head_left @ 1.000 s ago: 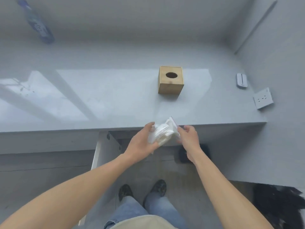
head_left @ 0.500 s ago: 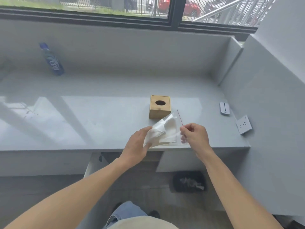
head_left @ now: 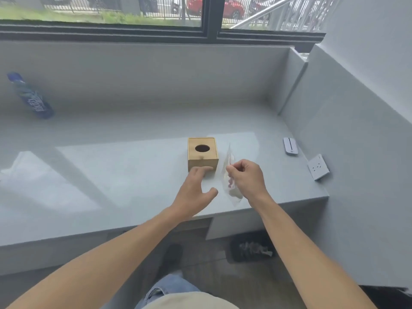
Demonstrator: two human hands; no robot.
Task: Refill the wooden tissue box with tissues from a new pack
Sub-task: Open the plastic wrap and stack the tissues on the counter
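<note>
The white tissues that were in the left hand [head_left: 193,192] half a second ago are gone from view now. That hand is empty, fingers spread loose, tips right at the front of the box [head_left: 202,156]. The right hand [head_left: 245,179] pinches what looks like the empty clear wrapper [head_left: 229,175], hanging just right of the box. The box sits mid-counter [head_left: 111,175], round hole up, and nothing pokes out. Can't see where the tissues ended up, so I'd guess the refill isn't finished.
</note>
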